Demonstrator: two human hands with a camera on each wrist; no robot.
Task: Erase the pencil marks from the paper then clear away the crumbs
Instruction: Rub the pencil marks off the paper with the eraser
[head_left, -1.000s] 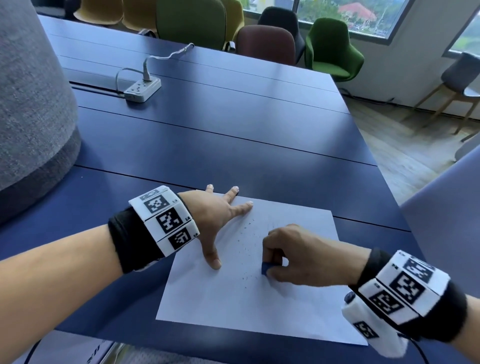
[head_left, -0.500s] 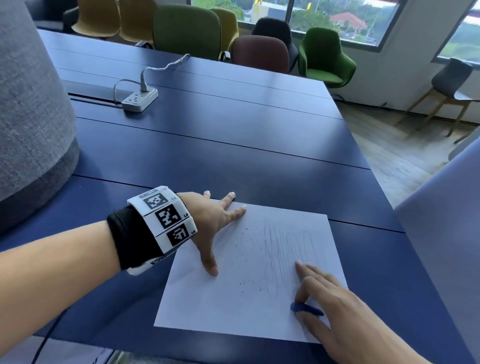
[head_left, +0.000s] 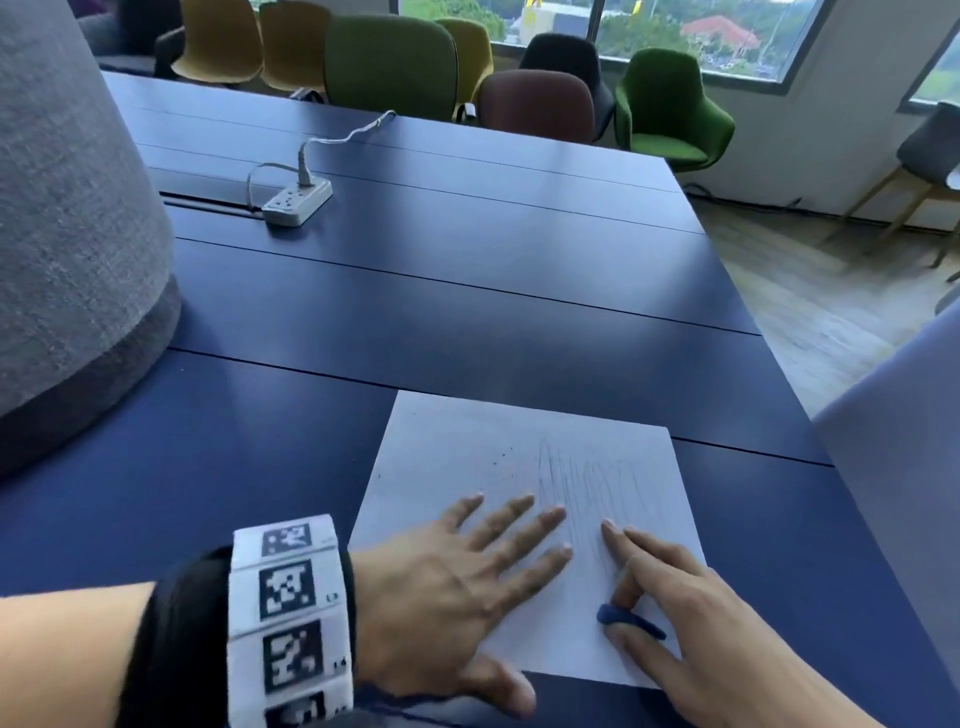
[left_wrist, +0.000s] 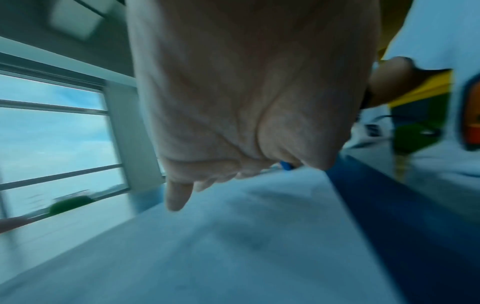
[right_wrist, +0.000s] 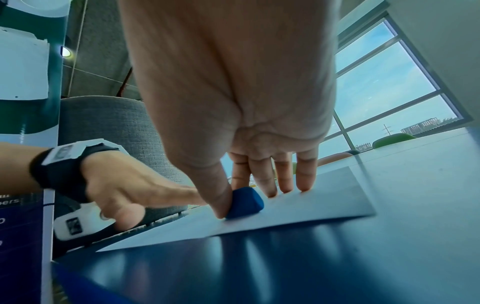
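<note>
Paper (head_left: 524, 457) lies flat near the front right corner of our blue table (head_left: 467, 280), its near edge close to the table's front edge, its right edge well inside the table's right edge. Faint pencil marks (head_left: 587, 483) run down its right half, and a few dark crumbs (head_left: 498, 457) sit near its far left part. Our left hand (head_left: 447, 587) presses flat on the sheet, fingers straight and spread, thumb over the near edge onto the table. Our right hand (head_left: 691, 608) has its fingers stretched along the paper while the thumb and forefinger pinch the blue eraser (head_left: 618, 618), which touches the sheet near its lower right; the left wrist view is blurred, so we can only just make out the eraser there. Beyond the paper the tabletop runs open to the far side. A white power strip (head_left: 297, 200) sits well away at the far left, and a grey fabric chair back (head_left: 67, 234) stands at the left. Coloured chairs (head_left: 665, 109) line the far end.
</note>
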